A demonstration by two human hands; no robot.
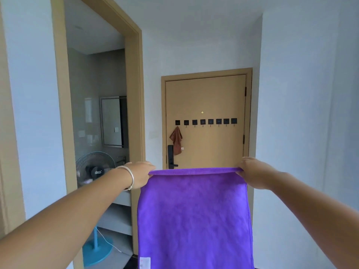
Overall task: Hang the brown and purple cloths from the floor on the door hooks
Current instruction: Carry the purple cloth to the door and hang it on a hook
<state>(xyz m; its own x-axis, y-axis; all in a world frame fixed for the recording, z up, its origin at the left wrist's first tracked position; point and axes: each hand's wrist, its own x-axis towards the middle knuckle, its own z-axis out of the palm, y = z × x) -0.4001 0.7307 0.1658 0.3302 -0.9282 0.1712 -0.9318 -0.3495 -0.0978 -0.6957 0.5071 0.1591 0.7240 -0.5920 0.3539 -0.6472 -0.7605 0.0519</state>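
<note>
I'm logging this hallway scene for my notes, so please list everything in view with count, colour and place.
purple cloth: one, purple, spread out in front of the door
brown cloth: one, brown, hanging on the leftmost hook
door hooks: eight, black, in a row across the door
door: one, tan, shut, straight ahead
door lock: one, black, door's left edge
fan: one, blue stand, in the side room
mirror: one, side room wall
bracelet: one, silver, left wrist
left hand: grips the cloth's top left corner
right hand: grips the top right corner

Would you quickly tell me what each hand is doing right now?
Left hand: grips the purple cloth's top left corner.
Right hand: grips its top right corner.
</note>
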